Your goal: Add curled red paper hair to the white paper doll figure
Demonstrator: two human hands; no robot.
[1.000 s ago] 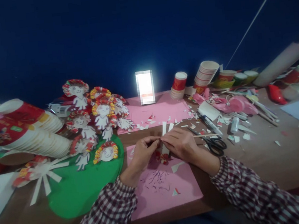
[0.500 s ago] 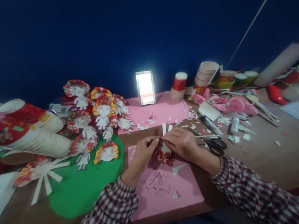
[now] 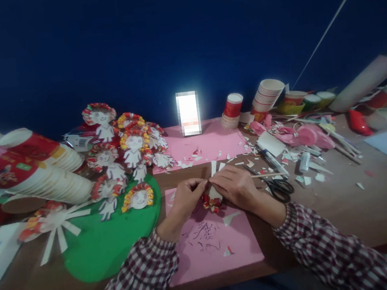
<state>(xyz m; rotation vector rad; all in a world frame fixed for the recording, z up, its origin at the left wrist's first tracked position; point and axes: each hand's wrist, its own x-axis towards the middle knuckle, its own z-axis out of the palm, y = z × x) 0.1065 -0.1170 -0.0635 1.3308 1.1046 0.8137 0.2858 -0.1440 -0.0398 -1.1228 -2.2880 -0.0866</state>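
Note:
My left hand (image 3: pixel 185 198) and my right hand (image 3: pixel 235 186) meet over a pink sheet (image 3: pixel 214 247), fingers pinched together. Between them they hold a small cut paper-cup piece (image 3: pixel 212 201) with white strips and curled red and yellow ends. Two white strips of it stick up past my fingertips. Dark pen marks and small scraps lie on the pink sheet below. Both sleeves are red and white check.
Paper-cup dolls (image 3: pixel 124 153) stand on a green sheet (image 3: pixel 103 243) at left, beside lying cup stacks (image 3: pixel 43 171). Scissors (image 3: pixel 278 186), a marker (image 3: pixel 272 159) and scraps lie right. A lit phone (image 3: pixel 188 113) and more cups (image 3: pixel 266 94) stand at the back.
The curled red end of the piece has shifted slightly under my fingers; both hands stay in almost the same place.

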